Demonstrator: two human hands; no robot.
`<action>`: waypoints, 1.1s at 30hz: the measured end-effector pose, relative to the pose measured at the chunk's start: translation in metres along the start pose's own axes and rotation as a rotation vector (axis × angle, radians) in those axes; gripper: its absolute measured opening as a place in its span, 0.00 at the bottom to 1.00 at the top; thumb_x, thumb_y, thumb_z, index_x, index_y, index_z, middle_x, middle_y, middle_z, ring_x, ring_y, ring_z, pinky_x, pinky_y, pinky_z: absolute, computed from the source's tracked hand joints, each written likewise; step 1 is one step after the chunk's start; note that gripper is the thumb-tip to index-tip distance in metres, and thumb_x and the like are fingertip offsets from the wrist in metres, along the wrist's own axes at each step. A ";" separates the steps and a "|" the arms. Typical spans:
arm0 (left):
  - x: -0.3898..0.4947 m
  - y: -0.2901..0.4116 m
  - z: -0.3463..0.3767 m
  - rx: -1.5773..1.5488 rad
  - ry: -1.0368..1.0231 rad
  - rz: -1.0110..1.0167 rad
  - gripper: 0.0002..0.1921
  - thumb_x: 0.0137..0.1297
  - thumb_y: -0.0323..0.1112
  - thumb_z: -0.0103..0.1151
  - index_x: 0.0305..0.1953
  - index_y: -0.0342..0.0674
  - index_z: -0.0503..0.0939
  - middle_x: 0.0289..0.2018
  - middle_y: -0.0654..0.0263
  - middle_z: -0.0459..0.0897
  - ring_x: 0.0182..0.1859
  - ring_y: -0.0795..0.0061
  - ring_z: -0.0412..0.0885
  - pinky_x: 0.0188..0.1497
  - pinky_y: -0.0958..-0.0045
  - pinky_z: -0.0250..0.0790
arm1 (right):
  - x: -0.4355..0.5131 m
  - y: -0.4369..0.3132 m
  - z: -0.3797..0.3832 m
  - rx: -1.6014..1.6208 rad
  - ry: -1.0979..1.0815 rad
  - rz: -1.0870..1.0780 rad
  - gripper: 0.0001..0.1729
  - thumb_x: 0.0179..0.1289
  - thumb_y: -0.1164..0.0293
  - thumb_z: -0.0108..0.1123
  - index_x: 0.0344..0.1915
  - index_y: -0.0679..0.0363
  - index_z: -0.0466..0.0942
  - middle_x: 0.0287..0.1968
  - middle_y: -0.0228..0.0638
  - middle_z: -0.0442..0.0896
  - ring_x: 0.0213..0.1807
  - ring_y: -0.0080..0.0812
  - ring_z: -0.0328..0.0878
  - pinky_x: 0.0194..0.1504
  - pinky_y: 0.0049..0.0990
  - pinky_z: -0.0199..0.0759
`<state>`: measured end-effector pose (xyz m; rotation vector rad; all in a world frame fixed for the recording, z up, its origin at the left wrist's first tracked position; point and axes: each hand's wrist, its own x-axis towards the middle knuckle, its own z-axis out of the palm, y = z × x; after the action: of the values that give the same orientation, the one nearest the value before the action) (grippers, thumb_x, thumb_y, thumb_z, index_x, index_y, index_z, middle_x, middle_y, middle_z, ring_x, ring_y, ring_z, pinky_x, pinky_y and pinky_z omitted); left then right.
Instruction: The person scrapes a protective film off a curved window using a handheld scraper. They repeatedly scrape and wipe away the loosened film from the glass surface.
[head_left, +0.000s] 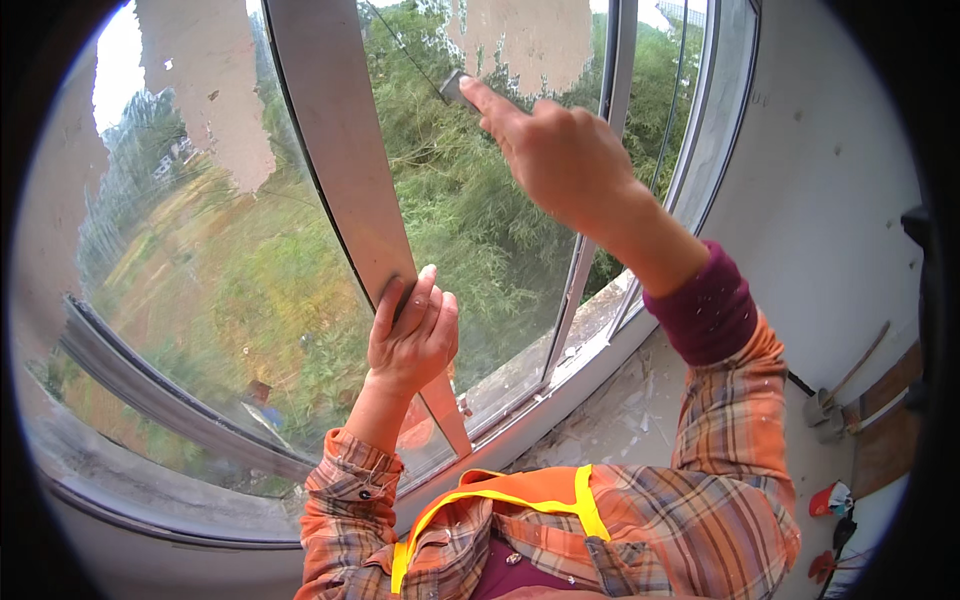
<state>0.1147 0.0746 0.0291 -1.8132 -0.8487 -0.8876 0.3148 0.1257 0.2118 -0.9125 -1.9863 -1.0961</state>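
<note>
My right hand (559, 154) grips a flat scraper (457, 88), its index finger stretched along the tool. The scraper's end lies at the window glass (480, 225), just below and left of a ragged patch of brownish film or paper (525, 45). Lower down, my left hand (416, 330) rests against the pale window frame post (352, 150), fingers spread around its edge; whether it holds anything is hidden. More torn patches of the covering (206, 82) cling to the left pane.
Flakes and scraps (637, 405) litter the floor below the sill (540, 420). A white wall (802, 195) stands at the right. Near it are a long-handled tool (862, 360), brown boards (889, 420) and a red and white container (829, 499).
</note>
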 end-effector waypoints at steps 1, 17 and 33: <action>0.000 0.000 0.000 -0.003 0.013 -0.019 0.05 0.59 0.31 0.57 0.36 0.47 0.80 0.37 0.72 0.86 0.56 0.73 0.81 0.70 0.56 0.55 | 0.000 0.000 -0.001 -0.031 -0.066 0.017 0.22 0.75 0.63 0.50 0.65 0.58 0.71 0.12 0.37 0.75 0.10 0.25 0.72 0.11 0.26 0.66; 0.000 -0.001 0.000 -0.038 0.004 0.000 0.05 0.59 0.31 0.56 0.35 0.48 0.80 0.36 0.73 0.85 0.56 0.73 0.81 0.70 0.56 0.56 | 0.008 -0.024 -0.019 -0.063 -0.127 0.030 0.25 0.71 0.75 0.47 0.67 0.53 0.70 0.17 0.44 0.79 0.19 0.34 0.83 0.21 0.34 0.81; -0.009 0.011 -0.013 -0.327 -0.120 -0.142 0.08 0.53 0.28 0.58 0.35 0.47 0.81 0.37 0.71 0.84 0.56 0.68 0.79 0.71 0.54 0.52 | 0.043 -0.030 -0.023 0.089 0.108 -0.003 0.31 0.66 0.82 0.47 0.69 0.58 0.63 0.18 0.35 0.79 0.14 0.24 0.76 0.12 0.24 0.71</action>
<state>0.1165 0.0569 0.0214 -2.1261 -0.9608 -1.0650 0.2731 0.1041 0.2447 -0.7882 -1.9323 -1.0277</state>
